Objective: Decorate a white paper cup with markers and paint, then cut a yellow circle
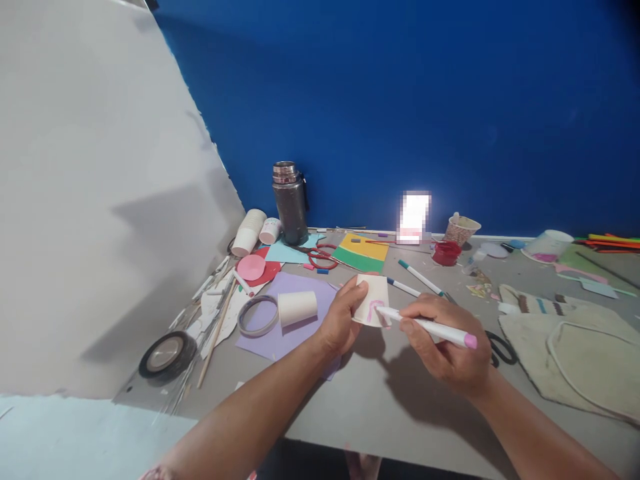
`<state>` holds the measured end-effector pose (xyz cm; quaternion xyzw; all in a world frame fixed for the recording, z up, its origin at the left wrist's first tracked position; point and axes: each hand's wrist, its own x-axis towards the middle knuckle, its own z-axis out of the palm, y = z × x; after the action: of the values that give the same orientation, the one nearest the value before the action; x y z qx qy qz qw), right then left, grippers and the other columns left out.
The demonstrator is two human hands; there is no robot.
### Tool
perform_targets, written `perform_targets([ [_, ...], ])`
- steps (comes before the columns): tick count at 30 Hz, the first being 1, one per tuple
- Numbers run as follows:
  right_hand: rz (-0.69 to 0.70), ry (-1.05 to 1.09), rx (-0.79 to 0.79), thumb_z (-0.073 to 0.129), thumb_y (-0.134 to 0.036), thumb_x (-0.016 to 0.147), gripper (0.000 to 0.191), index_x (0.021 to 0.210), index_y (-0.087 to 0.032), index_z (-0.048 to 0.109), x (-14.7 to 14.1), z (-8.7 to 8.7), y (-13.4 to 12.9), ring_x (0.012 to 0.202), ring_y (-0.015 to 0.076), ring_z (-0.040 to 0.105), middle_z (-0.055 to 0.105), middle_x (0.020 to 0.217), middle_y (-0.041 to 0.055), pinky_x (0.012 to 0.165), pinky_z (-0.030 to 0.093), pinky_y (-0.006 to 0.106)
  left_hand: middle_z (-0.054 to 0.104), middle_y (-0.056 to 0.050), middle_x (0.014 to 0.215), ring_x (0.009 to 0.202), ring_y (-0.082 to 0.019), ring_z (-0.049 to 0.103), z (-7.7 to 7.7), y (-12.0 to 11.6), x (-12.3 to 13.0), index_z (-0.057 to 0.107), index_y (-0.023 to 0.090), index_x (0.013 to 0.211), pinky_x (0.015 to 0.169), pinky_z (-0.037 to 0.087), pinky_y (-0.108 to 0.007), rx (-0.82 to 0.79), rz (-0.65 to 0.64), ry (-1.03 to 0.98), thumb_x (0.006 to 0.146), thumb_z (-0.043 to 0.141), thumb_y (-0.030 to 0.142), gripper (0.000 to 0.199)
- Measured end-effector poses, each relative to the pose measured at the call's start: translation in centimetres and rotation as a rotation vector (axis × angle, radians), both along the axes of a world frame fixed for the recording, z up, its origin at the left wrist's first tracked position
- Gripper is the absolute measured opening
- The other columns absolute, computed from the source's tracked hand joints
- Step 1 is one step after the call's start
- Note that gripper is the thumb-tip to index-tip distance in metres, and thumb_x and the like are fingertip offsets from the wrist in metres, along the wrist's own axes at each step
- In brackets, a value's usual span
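Observation:
My left hand [345, 312] is closed around a white paper cup [373, 293], its thumb lying on the cup's side. A curved pink line shows on the wall of the cup. In my right hand [447, 343] is a white marker [430, 325] with a pink end, and its tip meets the cup at the pink line. Left of my left hand, another white paper cup [299, 308] lies on its side on purple paper [270, 347], beside a roll of tape [258, 316]. Markers with a teal end [420, 277] and a blue end [403, 288] lie behind my hands.
A dark flask [290, 207] stands at the back near stacked cups [249, 233]. Red-handled scissors [320, 255] rest by yellow and green paper [361, 252]. Black tape [167, 355] and thin sticks [216, 333] lie left. A cloth bag [580, 347] and a red jar [446, 253] are right.

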<state>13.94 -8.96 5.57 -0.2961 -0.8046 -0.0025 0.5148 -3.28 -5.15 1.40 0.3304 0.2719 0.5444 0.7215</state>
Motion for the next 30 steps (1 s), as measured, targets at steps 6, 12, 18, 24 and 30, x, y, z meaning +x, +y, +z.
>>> perform_targets([
  [6, 0.035, 0.03, -0.04, 0.059, -0.013, 0.095, 0.013, 0.087, -0.022, 0.063, 0.02, 0.0, -0.09, 0.053, 0.0122, 0.058, 0.065, 0.064, -0.0031, 0.054, 0.046, 0.025, 0.065, -0.002, 0.082, 0.071, -0.017, 0.06, -0.24, 0.12, -0.03, 0.074, 0.016, 0.105, 0.066, 0.05, -0.025, -0.011, 0.022, 0.001, 0.077, 0.084, 0.048, 0.044],
  [12, -0.034, 0.035, -0.028, 0.059, -0.013, 0.095, 0.014, 0.085, -0.021, 0.064, 0.11, -0.02, -0.18, 0.053, 0.0114, 0.058, 0.065, 0.064, -0.003, 0.053, 0.044, 0.024, 0.067, -0.004, 0.083, 0.072, -0.02, 0.064, -0.47, 0.26, -0.05, 0.075, 0.017, 0.109, 0.065, 0.053, -0.03, -0.032, -0.016, -0.039, 0.076, 0.083, 0.051, 0.048],
  [18, 0.02, 0.034, -0.057, 0.058, -0.012, 0.094, 0.015, 0.083, -0.022, 0.063, 0.05, 0.26, -0.05, 0.051, 0.0117, 0.056, 0.064, 0.062, -0.0035, 0.052, 0.044, 0.025, 0.069, -0.005, 0.086, 0.073, -0.02, 0.064, -0.5, 0.3, 0.06, 0.075, 0.016, 0.109, 0.065, 0.054, -0.03, -0.076, 0.013, -0.033, 0.074, 0.085, 0.05, 0.05],
  [24, 0.002, 0.03, -0.03, 0.058, -0.013, 0.094, 0.015, 0.083, -0.021, 0.063, 0.17, 0.47, -0.07, 0.051, 0.0113, 0.057, 0.065, 0.062, -0.0032, 0.052, 0.044, 0.024, 0.071, -0.006, 0.085, 0.073, -0.021, 0.067, 0.0, 0.18, -0.04, 0.075, 0.015, 0.112, 0.066, 0.057, -0.032, -0.128, -0.004, -0.048, 0.075, 0.083, 0.05, 0.051],
  [30, 0.036, 0.065, -0.061, 0.057, -0.012, 0.093, 0.015, 0.084, -0.022, 0.064, 0.12, 0.51, -0.21, 0.05, 0.0131, 0.059, 0.065, 0.062, -0.0026, 0.051, 0.046, 0.025, 0.071, -0.007, 0.087, 0.073, -0.022, 0.068, 0.22, 0.21, -0.03, 0.075, 0.015, 0.111, 0.065, 0.057, -0.031, -0.136, 0.007, -0.057, 0.074, 0.084, 0.048, 0.051],
])
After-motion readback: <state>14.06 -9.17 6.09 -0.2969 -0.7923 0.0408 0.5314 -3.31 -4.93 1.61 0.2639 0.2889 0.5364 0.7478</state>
